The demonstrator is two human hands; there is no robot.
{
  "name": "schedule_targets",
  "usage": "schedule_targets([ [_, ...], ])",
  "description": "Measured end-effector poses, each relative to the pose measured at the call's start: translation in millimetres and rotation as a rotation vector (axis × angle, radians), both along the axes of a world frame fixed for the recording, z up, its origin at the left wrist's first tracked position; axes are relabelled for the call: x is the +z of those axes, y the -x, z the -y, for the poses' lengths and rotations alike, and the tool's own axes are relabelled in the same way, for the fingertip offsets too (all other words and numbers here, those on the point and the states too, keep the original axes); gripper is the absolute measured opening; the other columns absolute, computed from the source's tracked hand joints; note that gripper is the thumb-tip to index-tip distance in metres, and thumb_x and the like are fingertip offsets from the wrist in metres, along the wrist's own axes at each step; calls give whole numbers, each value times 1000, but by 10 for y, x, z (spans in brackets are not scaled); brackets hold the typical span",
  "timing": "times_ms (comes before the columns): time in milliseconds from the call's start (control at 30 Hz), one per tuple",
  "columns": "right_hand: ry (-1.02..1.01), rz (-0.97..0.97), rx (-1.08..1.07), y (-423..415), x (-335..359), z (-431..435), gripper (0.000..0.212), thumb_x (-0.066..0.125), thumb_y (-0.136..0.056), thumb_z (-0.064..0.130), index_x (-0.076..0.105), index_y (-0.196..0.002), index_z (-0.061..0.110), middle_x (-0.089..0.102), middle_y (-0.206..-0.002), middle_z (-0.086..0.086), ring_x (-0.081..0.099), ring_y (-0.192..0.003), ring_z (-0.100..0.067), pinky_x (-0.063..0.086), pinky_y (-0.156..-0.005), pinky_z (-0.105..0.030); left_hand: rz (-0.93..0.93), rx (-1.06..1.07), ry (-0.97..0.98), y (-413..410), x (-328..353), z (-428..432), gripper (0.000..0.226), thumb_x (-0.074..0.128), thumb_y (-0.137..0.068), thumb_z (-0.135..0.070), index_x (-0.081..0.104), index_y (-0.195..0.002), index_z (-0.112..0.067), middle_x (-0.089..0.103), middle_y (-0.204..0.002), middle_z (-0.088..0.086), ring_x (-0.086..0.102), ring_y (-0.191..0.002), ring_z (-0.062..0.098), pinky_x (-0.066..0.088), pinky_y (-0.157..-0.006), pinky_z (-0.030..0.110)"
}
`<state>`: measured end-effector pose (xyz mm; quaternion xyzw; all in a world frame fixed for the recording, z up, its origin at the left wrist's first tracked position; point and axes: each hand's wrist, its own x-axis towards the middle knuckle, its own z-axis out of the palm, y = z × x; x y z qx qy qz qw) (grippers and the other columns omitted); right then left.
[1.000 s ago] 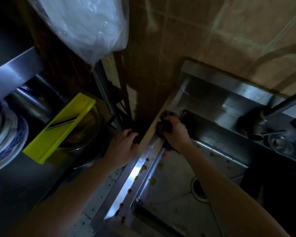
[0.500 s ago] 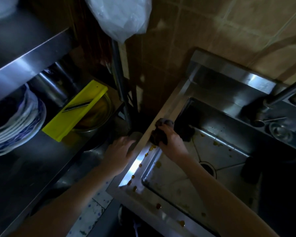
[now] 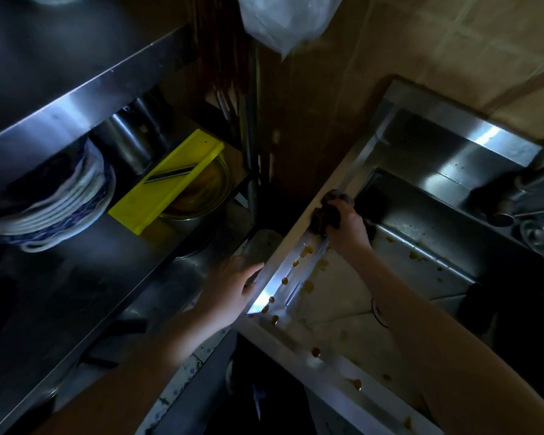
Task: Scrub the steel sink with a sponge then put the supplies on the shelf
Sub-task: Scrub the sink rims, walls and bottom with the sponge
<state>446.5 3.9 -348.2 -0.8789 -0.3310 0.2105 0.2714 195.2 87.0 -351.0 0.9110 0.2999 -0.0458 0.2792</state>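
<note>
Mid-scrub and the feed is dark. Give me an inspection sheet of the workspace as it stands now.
Surface: steel sink, rim and basin spotted with brown drips.
Job's things: dark sponge on the far end of the left rim; shelf to the left.
Clutter: stacked plates, yellow slicer lying over a metal bowl, all on the shelf.
Grippers: right hand grips the sponge; left hand rests on the rim's outer edge, fingers straight.
Cables: nothing seen.
Surroundings: tiled wall, plastic bag hanging above, faucet at back right.
</note>
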Motion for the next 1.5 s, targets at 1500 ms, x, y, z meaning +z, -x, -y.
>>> schedule_targets([
  [1500,0,-1,302,1539,21,587,48,56,-80,1,56,-126,13,56,-127,-10,56,-110,-35,51,-90,-43,14,214,100,675,39,479,43,44,-98,-20,39,-141,-29,32,-149,5,35,-135,20,30,-106,33],
])
